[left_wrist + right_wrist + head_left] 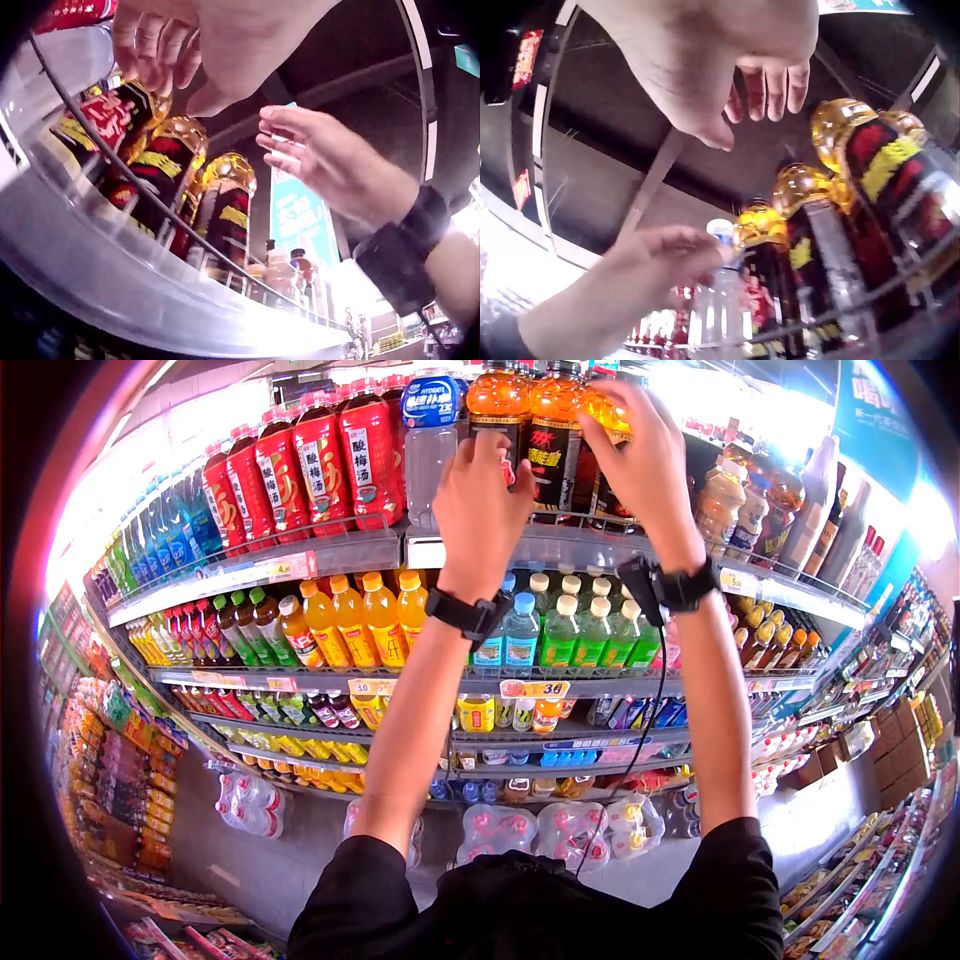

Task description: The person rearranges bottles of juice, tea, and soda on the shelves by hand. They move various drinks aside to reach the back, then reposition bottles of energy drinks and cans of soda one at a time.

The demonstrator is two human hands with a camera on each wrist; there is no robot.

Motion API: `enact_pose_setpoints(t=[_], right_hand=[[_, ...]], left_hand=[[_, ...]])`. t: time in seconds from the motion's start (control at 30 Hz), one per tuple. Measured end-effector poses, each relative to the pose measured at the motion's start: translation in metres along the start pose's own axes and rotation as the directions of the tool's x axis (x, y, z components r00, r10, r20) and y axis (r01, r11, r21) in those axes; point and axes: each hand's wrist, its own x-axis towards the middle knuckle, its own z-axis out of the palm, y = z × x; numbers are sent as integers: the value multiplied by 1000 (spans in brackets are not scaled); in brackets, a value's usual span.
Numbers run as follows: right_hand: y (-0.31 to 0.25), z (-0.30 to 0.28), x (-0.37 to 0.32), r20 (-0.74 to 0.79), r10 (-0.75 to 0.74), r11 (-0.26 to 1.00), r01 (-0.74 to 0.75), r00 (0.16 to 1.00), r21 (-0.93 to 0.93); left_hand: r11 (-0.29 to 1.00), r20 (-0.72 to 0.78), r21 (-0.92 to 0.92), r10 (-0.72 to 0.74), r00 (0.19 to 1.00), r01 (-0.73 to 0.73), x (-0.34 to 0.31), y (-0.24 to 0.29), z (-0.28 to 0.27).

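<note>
On the top shelf stands a row of orange energy drink bottles [552, 455] with black labels in red and yellow print. My left hand [487, 495] is raised in front of the leftmost one, beside a clear bottle with a blue label [431, 450]; its fingers are loosely bent with nothing visible in them. To the right, my right hand [640, 455] reaches up beside the rightmost orange bottle [607, 417], fingers bent and apart from the thumb. In the right wrist view, the right hand's fingers [774, 94] hang above the bottle tops, and my left hand [641, 281] overlaps the clear bottle.
A wire rail [124, 169] runs along the top shelf's front edge. Red bottles [320, 465] stand left of the clear one, and other bottles [735, 500] to the right. Lower shelves hold yellow and green drinks [590, 635]. Wrapped bottle packs [497, 832] lie on the floor. A cable [640, 745] hangs from my right wrist.
</note>
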Motion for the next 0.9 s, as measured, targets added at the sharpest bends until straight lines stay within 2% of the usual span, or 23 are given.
enact_pose_setpoints(t=[0.03,0.1,0.13,0.17,0.27,0.3,0.33,0.37,0.43,0.47,0.5,0.57,0.67,0.77,0.87,0.9], right_hand=[[-3,8,17,60,-51,999,50,997,16],[-12,18,60,334,138,990,-135,932,-31],[-6,29,59,180,-69,997,76,981,-33],[4,35,65,181,-107,991,120,978,-61],[10,54,90,347,69,997,-79,935,15],[36,77,85,186,-135,991,137,973,4],[44,84,91,307,-109,990,133,945,-55],[48,90,94,416,-73,984,132,906,-116],[47,100,94,507,-119,990,66,854,122],[52,106,100,635,7,999,-29,772,24],[55,114,101,600,-66,980,-61,798,189],[67,119,113,674,21,1000,-13,738,-17],[82,126,115,686,66,989,-139,724,51],[82,121,123,696,31,997,-72,717,29],[76,122,125,717,68,995,-104,693,6],[69,120,126,709,123,992,-99,695,-75]], left_hand=[[999,21,34,-4,1000,4,2,-6,-3],[994,80,110,-14,997,5,5,-10,-12],[989,103,150,-32,994,17,4,-13,-13],[982,126,187,-54,991,30,1,-16,-13],[976,177,213,-90,980,51,-4,-35,3],[972,191,227,-99,977,54,-6,-37,7],[961,254,261,-156,955,88,-6,-34,7],[966,217,242,-144,965,90,-9,-36,11],[975,188,207,-119,975,79,-10,-43,14],[974,191,220,-100,977,56,-10,-47,16],[973,190,230,-81,978,36,-9,-50,18],[974,184,226,-57,981,14,-10,-52,17],[980,189,201,-35,981,-3,-8,-54,16],[978,223,207,-40,974,-8,-8,-56,18],[973,228,227,-23,973,-31,-6,-54,16],[975,226,222,-21,974,-30,-6,-52,13]])
